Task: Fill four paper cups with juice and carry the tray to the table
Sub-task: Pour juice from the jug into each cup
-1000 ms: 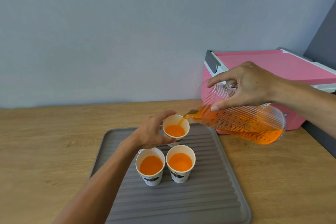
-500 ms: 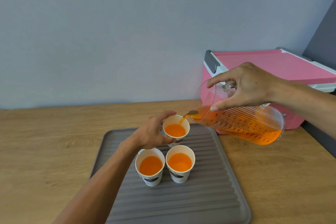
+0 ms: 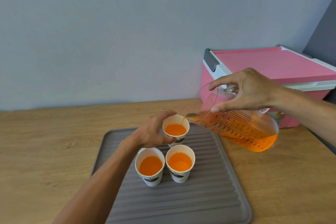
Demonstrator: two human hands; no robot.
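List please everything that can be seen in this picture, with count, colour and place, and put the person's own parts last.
paper cups: three clearly seen, white with orange juice inside, on the tray; a white edge of maybe a fourth shows under the left wrist
tray: one, grey, ribbed, on the counter
jug: one, clear, ribbed, with orange juice, tilted over the far cup, pouring
cooler box: one, pink with white rim and grey handle, at back right
counter: one, light wood
wall: grey-blue, behind
hands: two; left hand holds the far cup, right hand holds the jug
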